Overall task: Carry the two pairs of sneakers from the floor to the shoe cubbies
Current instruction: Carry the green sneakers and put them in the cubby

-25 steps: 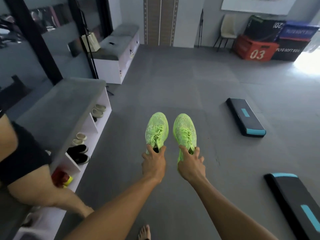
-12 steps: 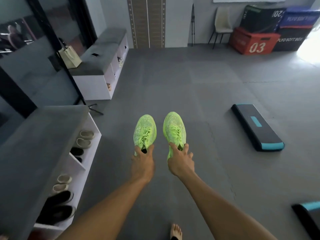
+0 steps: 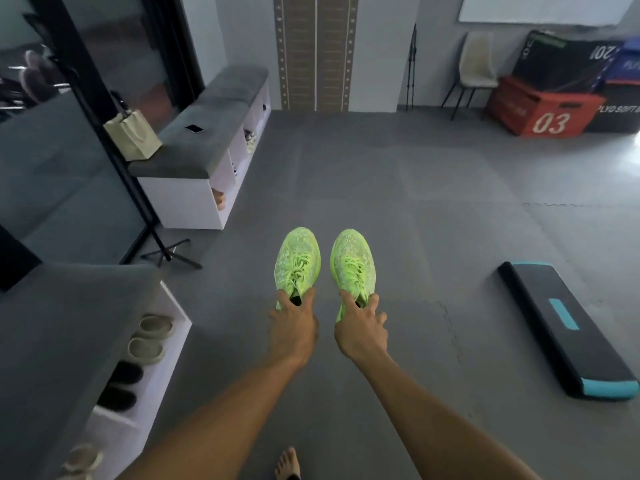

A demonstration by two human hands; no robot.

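I hold a pair of neon green sneakers out in front of me, above the grey floor. My left hand (image 3: 292, 325) grips the heel of the left sneaker (image 3: 298, 259). My right hand (image 3: 360, 329) grips the heel of the right sneaker (image 3: 353, 261). Both toes point away from me. The near shoe cubby bench (image 3: 166, 344), white with a grey padded top, is at my lower left; beige and black shoes fill its openings. A second cubby bench (image 3: 194, 206) stands farther along the left wall.
A black and teal step platform (image 3: 568, 330) lies on the floor at right. A black stand (image 3: 166, 251) with a paper bag (image 3: 131, 135) sits between the benches. Plyo boxes (image 3: 543, 109) and a chair (image 3: 478, 64) stand at the back right. My bare foot (image 3: 287, 464) shows below.
My view has moved forward along the cubbies and turned left; the near bench has slid down and back in view. Both hands keep the sneakers held out ahead.
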